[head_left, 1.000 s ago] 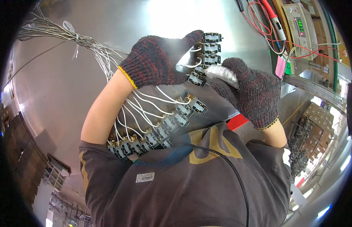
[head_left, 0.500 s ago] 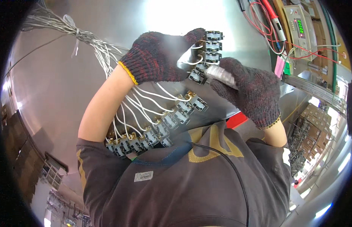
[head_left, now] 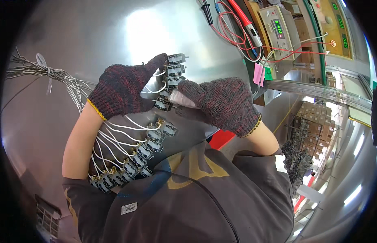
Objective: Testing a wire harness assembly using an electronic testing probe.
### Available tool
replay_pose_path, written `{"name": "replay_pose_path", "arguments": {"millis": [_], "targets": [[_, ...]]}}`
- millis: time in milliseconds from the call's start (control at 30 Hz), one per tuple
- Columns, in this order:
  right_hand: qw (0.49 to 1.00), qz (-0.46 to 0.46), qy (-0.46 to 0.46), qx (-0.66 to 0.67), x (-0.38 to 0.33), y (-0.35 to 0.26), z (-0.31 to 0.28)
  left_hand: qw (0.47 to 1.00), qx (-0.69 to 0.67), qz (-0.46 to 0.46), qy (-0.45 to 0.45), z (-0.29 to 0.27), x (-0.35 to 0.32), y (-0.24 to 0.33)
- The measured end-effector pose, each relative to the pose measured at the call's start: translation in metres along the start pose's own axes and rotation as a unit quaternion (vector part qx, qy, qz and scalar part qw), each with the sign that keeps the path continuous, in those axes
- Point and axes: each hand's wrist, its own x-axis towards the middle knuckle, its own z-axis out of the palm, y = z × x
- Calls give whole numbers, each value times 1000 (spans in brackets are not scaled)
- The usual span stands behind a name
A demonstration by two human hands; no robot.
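Note:
Both my hands wear dark knitted gloves with red flecks. My left hand [head_left: 121, 90] is curled along a short column of small grey-and-black electrical components [head_left: 175, 69], with white wires running between its thumb and fingers. My right hand [head_left: 223, 101] is closed at the lower part of that column. A whitish, tape-like piece [head_left: 183, 98] shows at its fingers; whether it is wrapped round a finger or held is unclear. Below my left hand, a slanting row of similar components [head_left: 144, 151] lies on the metal table, each with white wires [head_left: 115, 135].
The white wires gather into a tied bundle [head_left: 48, 72] at the far left. Red and black test leads [head_left: 208, 14], a red-handled probe [head_left: 253, 32] and a meter with a green display [head_left: 277, 28] are at the far right. Something red [head_left: 221, 139] sits by the near table edge.
The view has shifted, so the whole scene sits further left and lower. My right hand has closed in on the component column, and its fingers cover more of the whitish piece.

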Motion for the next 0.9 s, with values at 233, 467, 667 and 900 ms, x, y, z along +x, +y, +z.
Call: {"name": "replay_pose_path", "arguments": {"millis": [233, 467, 667, 900], "targets": [[997, 8, 59, -40, 5, -4, 3, 999, 35, -4, 5, 0, -1, -2], [991, 85, 90, 59, -11, -24, 16, 999, 41, -7, 13, 0, 0, -11], [992, 125, 17, -2, -9, -38, 21, 999, 31, -3, 39, 5, -1, -14], [995, 77, 32, -54, 1, -35, 16, 999, 33, 4, 40, 6, -2, -17]]}}
